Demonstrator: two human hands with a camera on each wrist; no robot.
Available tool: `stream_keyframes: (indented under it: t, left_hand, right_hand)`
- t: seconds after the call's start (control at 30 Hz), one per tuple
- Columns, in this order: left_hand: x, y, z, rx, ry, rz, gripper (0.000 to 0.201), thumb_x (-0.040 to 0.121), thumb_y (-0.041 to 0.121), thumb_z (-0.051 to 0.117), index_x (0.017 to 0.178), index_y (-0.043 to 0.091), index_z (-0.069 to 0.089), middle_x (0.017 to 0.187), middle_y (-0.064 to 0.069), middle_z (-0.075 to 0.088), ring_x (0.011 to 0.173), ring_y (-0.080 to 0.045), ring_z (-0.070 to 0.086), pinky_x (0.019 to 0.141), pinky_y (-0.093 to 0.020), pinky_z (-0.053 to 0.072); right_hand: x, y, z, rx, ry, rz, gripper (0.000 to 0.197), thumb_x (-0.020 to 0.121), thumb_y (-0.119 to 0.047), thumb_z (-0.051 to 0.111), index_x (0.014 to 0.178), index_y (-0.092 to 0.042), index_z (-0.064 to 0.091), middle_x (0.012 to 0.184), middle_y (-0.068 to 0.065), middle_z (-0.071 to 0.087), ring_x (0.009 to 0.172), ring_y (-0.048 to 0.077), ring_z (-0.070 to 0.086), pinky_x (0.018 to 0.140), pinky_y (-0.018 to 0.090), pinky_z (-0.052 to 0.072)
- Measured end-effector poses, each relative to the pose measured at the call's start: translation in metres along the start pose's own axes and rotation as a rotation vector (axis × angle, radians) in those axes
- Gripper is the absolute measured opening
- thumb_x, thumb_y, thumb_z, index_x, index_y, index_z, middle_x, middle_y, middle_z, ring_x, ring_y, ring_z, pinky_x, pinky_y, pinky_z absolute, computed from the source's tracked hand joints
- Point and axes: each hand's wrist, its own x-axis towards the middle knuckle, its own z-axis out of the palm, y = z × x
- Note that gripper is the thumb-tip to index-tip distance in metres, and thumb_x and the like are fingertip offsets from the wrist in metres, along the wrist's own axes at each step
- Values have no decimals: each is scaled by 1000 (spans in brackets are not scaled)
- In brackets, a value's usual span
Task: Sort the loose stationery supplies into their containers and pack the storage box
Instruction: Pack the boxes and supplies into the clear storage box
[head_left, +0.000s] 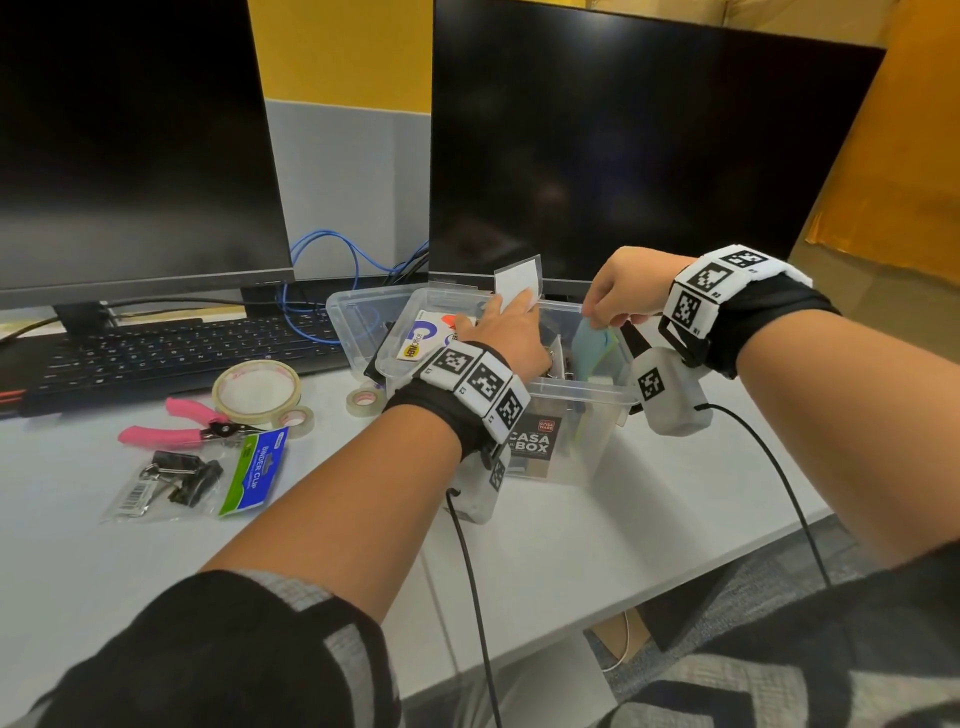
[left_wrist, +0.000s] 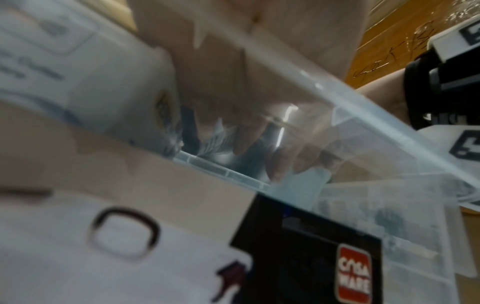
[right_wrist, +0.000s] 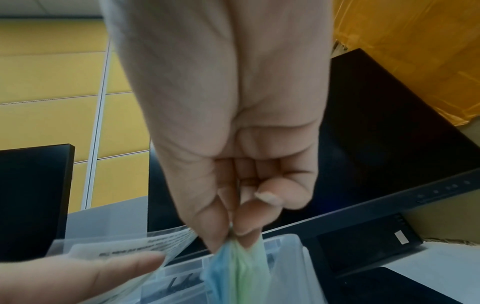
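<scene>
The clear storage box (head_left: 571, 387) labelled CASA BOX stands mid-desk, with cards and dark items inside. My left hand (head_left: 511, 306) reaches over it and pinches a clear packet with a white card (head_left: 517, 280), held upright at the far rim. In the right wrist view that packet (right_wrist: 155, 244) shows printed text above a finger of my left hand (right_wrist: 124, 265). My right hand (head_left: 597, 317) pinches a blue-and-green note pad (head_left: 595, 345) over the box's right end, its fingertips (right_wrist: 221, 240) closed on the pad's top (right_wrist: 239, 273). The left wrist view is blurred, showing the box rim (left_wrist: 337, 92).
Left of the box lie a bag of binder clips (head_left: 197, 475), pink-handled pliers (head_left: 171, 423), a large tape roll (head_left: 257, 389) and two small ones (head_left: 296, 420) (head_left: 366, 401). A keyboard (head_left: 171, 353) and two dark monitors stand behind. The desk edge runs front right.
</scene>
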Motion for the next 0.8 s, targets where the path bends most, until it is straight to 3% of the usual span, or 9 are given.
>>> stream_keyframes:
  t: [0.13, 0.27, 0.37, 0.43, 0.5, 0.57, 0.67, 0.73, 0.8]
  left_hand:
    - [0, 0, 0, 10, 4, 2, 73, 93, 32, 54, 151, 24, 10, 159, 4, 4, 146, -25, 2, 112, -58, 8]
    - [0, -1, 1, 8, -13, -2, 72, 93, 32, 52, 151, 25, 10, 159, 3, 4, 146, -26, 2, 112, -59, 7]
    - [-2, 0, 0, 9, -18, 6, 69, 94, 30, 50, 151, 25, 10, 159, 4, 4, 146, -26, 2, 112, -59, 7]
    - [-4, 1, -2, 5, -23, 28, 68, 95, 26, 49, 151, 24, 10, 159, 5, 3, 146, -24, 1, 112, -59, 6]
    - [-7, 2, -5, 3, -8, 60, 65, 95, 22, 47, 150, 23, 13, 159, 7, 4, 146, -22, 2, 112, -58, 7]
    - [-11, 3, -8, 3, 19, 103, 60, 95, 19, 44, 149, 22, 18, 158, 7, 9, 145, -21, 7, 112, -57, 8]
    - [-15, 5, -11, 5, 13, 131, 61, 94, 13, 43, 149, 22, 19, 158, 8, 9, 145, -20, 8, 114, -56, 6]
    - [-17, 5, -13, 4, 8, 134, 63, 93, 9, 43, 149, 22, 19, 159, 8, 7, 146, -20, 7, 114, -56, 6]
    - [-18, 4, -14, -5, 18, 145, 63, 93, 7, 43, 149, 20, 19, 159, 6, 5, 146, -20, 5, 114, -55, 6]
  right_hand:
    - [1, 4, 2, -26, -93, -1, 24, 84, -22, 68, 105, -10, 71, 92, 4, 70, 83, 17, 66, 71, 23, 52]
    - [-2, 1, 6, -182, -186, -59, 33, 88, -25, 63, 121, -17, 62, 104, -2, 61, 90, 16, 61, 70, 20, 45]
    - [0, 0, 6, -212, -141, -74, 29, 85, -23, 68, 113, -16, 64, 102, 1, 61, 85, 16, 60, 63, 16, 45]
    - [2, 1, 6, -219, -129, -66, 24, 82, -25, 70, 104, -14, 69, 102, 4, 66, 86, 18, 61, 75, 23, 51]
    - [5, -1, 8, -272, -196, -29, 29, 84, -34, 67, 107, -16, 70, 107, 4, 68, 94, 21, 63, 90, 32, 51]
    - [2, -7, 14, -371, -282, 44, 38, 89, -42, 59, 114, -15, 64, 114, 6, 64, 103, 24, 61, 96, 33, 47]
    - [-1, -12, 20, -380, -371, 75, 39, 93, -28, 56, 125, -8, 57, 125, 15, 58, 115, 30, 55, 98, 36, 43]
    - [-4, -14, 16, -353, -282, 77, 38, 94, -23, 54, 127, -5, 55, 126, 16, 57, 117, 31, 53, 102, 38, 42]
    - [-4, -11, 5, -236, -49, 104, 36, 95, -19, 50, 125, -1, 54, 124, 17, 58, 114, 31, 55, 100, 39, 44]
